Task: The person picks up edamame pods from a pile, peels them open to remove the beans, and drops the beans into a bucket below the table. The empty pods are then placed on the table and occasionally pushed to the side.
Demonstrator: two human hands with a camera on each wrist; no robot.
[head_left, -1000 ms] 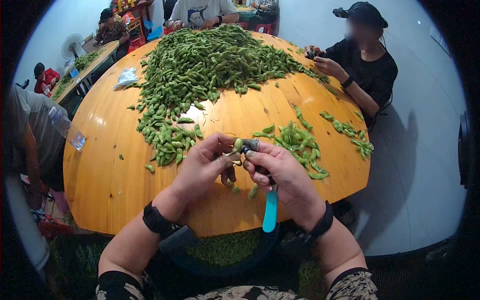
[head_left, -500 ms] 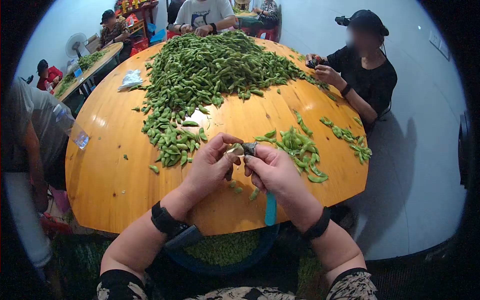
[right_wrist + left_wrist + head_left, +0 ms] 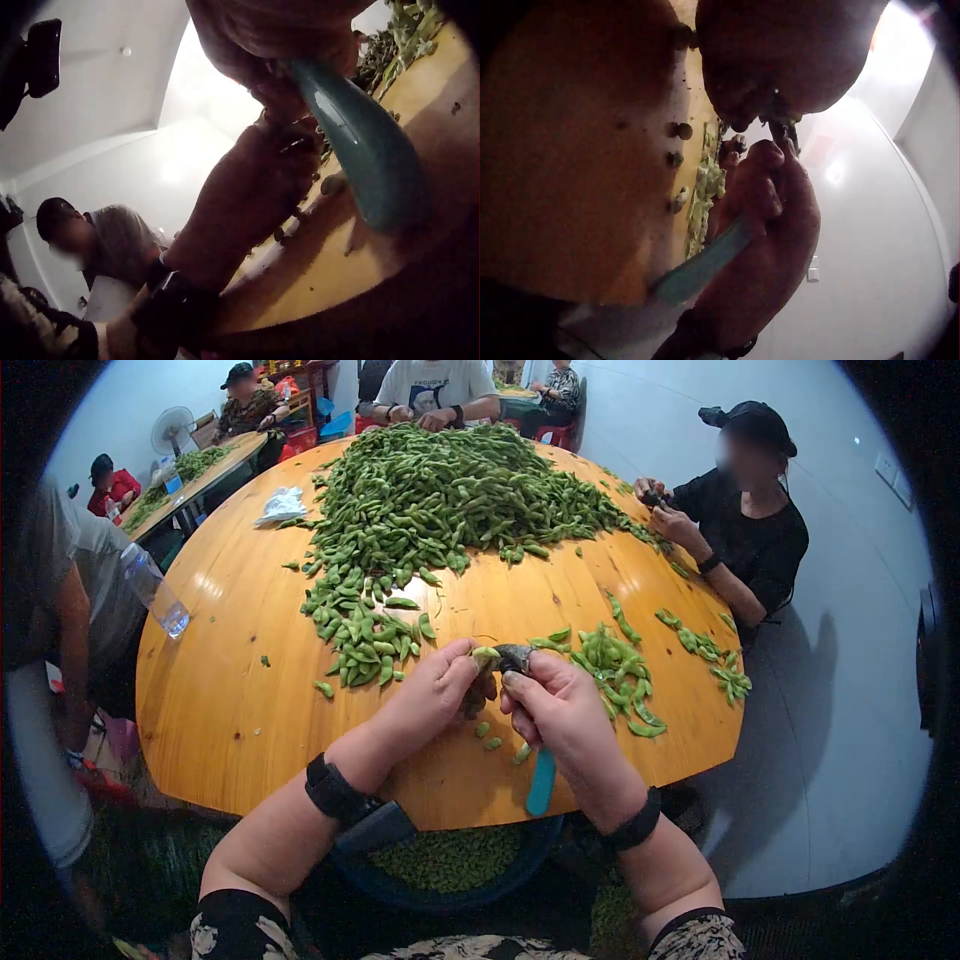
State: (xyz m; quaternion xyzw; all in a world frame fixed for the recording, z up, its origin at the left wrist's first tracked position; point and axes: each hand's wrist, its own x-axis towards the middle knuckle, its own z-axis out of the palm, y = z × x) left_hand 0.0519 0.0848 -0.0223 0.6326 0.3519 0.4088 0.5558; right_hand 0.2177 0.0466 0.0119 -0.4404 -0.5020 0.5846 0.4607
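Observation:
Over the near part of the table, my left hand (image 3: 440, 690) pinches a pale green edamame pod (image 3: 485, 655) between thumb and fingers. My right hand (image 3: 565, 705) meets it from the right, gripping a tool with a turquoise handle (image 3: 541, 785). The handle (image 3: 367, 161) sticks out below the palm in the right wrist view; the tool's working end is hidden. A dark grey finger cover (image 3: 514, 657) sits on the right index finger, right at the pod. Several loose beans (image 3: 492, 743) lie on the wood under the hands.
A large edamame heap (image 3: 460, 500) covers the far middle of the wooden table (image 3: 240, 700). Smaller pods (image 3: 612, 665) lie to the right. Below the near edge stands a blue basin (image 3: 548, 845) of shelled beans (image 3: 450, 860). A person (image 3: 750, 520) sits at the right; a bottle (image 3: 155, 592) is at left.
The head view has shifted slightly. The split, pale pod seen between the hands half a second ago has given way to a greener one in the left fingers. The right hand keeps its tool.

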